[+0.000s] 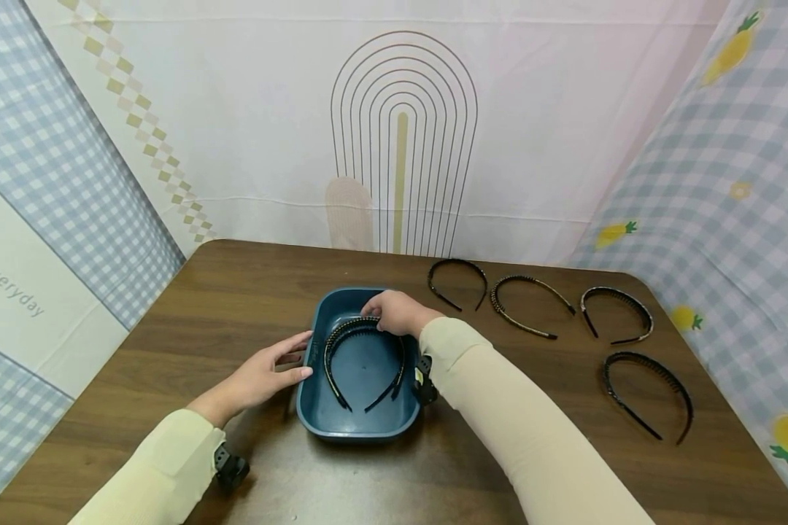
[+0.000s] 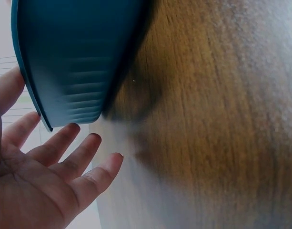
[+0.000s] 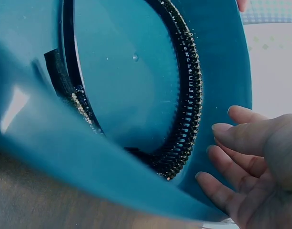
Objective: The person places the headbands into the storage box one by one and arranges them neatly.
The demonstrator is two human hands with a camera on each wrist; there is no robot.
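Observation:
A blue plastic bin (image 1: pixel 360 436) stands on the wooden table with at least two dark, beaded headbands (image 1: pixel 329 359) nested inside it. My left hand (image 1: pixel 263 375) is at the bin's left side, its fingers spread and their tips at the rim. The left wrist view shows the thumb and a finger by the ribbed bin wall (image 2: pixel 65 57). Over the far right part of the bin is my right hand (image 1: pixel 399 313), above the headbands' curve. In the right wrist view its fingers are loosely bent, apart from the toothed headband (image 3: pixel 196 88), holding nothing.
Right of the bin lie a black headband (image 1: pixel 431 281), a gold-and-black one (image 1: pixel 495 302), a patterned one (image 1: pixel 584 306) and a dark toothed one (image 1: pixel 607 379). A white printed cloth (image 1: pixel 249 131) hangs behind the table, with checked cloths at both sides.

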